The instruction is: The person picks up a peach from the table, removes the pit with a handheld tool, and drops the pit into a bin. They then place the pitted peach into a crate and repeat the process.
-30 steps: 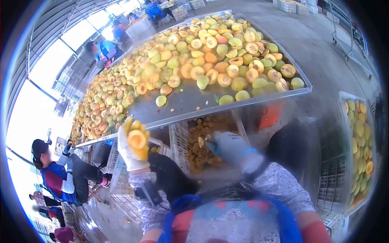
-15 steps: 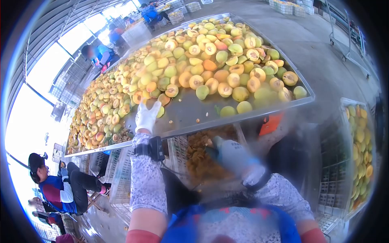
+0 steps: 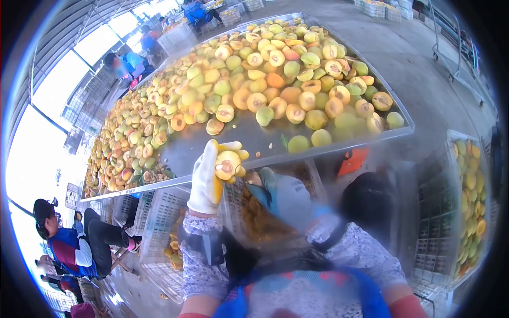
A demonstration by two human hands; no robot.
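Halved peach point(image 3: 227, 163), pitted hollow, gloved left hand point(image 3: 208, 177)

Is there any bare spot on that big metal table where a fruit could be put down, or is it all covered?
A bare strip of the metal table runs along its near edge, between the fruit pile and the rim, just beyond the left hand holding a halved fruit. A few loose fruits and pits dot it. Farther back and leftward, fruit lies packed edge to edge.
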